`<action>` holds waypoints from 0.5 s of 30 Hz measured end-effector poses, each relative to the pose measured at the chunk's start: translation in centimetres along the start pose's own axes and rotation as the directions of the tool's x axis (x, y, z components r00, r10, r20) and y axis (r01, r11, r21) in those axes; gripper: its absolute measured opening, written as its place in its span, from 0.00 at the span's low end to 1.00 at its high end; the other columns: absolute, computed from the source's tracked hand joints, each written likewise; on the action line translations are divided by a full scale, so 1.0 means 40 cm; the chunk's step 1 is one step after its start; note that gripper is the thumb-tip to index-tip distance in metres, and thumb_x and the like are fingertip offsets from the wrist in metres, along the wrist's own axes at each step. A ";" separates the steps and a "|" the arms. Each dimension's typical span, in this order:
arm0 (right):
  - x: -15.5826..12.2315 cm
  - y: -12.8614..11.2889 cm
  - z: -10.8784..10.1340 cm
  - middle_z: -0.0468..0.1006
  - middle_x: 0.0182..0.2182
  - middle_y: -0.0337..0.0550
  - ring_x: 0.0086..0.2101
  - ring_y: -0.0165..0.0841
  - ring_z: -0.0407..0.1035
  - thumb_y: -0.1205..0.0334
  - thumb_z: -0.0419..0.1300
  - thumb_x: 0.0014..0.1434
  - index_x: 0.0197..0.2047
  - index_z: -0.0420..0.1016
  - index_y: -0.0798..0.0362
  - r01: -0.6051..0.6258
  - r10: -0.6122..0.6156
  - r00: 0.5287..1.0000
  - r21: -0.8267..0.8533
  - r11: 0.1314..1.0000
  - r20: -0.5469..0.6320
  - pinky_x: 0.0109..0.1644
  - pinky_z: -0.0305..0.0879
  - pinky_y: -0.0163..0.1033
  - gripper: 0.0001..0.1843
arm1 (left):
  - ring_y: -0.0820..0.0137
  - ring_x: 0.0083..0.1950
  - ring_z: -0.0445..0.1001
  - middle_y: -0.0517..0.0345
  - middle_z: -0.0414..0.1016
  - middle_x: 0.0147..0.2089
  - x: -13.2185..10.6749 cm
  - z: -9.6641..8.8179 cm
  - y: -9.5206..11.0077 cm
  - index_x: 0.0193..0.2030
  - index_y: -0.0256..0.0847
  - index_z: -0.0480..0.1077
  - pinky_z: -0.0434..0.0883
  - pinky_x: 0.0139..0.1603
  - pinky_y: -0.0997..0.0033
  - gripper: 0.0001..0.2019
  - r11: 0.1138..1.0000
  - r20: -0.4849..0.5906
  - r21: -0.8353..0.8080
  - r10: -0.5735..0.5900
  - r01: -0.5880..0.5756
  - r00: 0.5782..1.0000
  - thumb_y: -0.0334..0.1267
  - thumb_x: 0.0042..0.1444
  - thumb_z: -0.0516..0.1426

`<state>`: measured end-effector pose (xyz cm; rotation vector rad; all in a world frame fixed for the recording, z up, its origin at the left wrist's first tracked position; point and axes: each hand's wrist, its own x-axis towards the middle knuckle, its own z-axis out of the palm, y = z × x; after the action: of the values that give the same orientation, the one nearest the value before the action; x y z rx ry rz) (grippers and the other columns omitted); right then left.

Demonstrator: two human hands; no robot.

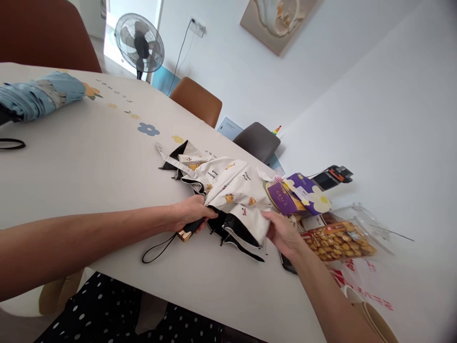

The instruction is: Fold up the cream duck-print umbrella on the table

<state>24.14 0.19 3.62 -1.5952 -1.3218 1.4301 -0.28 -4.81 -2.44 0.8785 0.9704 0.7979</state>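
Note:
A white umbrella [230, 183] with small cartoon prints and a black lining lies loosely folded on the table, its panels spread and crumpled. My left hand [194, 213] is closed around its black handle, which has a gold end and a black wrist loop hanging onto the tabletop. At the umbrella's right side, my right hand [282, 231] pinches the edge of a white panel between thumb and fingers. A white closure strap [174, 161] sticks out at the far left of the canopy. The shaft is mostly hidden under the cloth.
On the white table [89, 176], a folded blue umbrella [46, 95] lies at the left. Right of my right hand sit a purple box [285, 197], a snack package [339, 240] and a dark phone-like object [288, 263]. Chairs [198, 100] and a fan [140, 44] stand beyond.

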 end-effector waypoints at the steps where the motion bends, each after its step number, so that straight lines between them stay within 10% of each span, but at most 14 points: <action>1: -0.010 -0.029 0.002 0.77 0.29 0.46 0.29 0.36 0.72 0.64 0.57 0.48 0.33 0.70 0.53 0.057 -0.054 0.997 0.054 0.997 -0.055 0.28 0.69 0.37 0.06 | 0.76 0.14 0.59 0.63 0.59 0.13 -0.001 0.000 0.000 0.20 0.39 0.57 0.59 0.12 0.77 0.11 1.000 0.008 0.000 0.004 -0.004 1.000 0.34 0.46 0.56; 8: -0.040 -0.250 0.126 0.75 0.30 0.44 0.33 0.35 0.71 0.63 0.56 0.48 0.30 0.70 0.52 0.481 -0.484 0.875 0.176 0.859 -0.024 0.37 0.69 0.39 0.05 | 0.76 0.14 0.59 0.64 0.59 0.14 -0.007 0.003 0.001 0.20 0.39 0.57 0.59 0.12 0.77 0.10 1.000 0.017 0.022 -0.009 0.009 1.000 0.32 0.44 0.56; 15: 0.080 -0.272 0.318 0.66 0.20 0.35 0.22 0.27 0.64 0.62 0.59 0.47 0.22 0.63 0.53 0.636 -0.638 0.770 0.090 0.767 -0.011 0.25 0.64 0.32 0.09 | 0.77 0.14 0.58 0.65 0.58 0.16 -0.010 0.003 0.009 0.23 0.38 0.61 0.58 0.12 0.77 0.05 0.999 -0.003 -0.046 0.026 -0.026 1.000 0.30 0.43 0.56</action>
<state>8.74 4.44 9.54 -0.9179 -1.5846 1.0483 -0.35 -5.04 -1.96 0.8518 0.9409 0.8411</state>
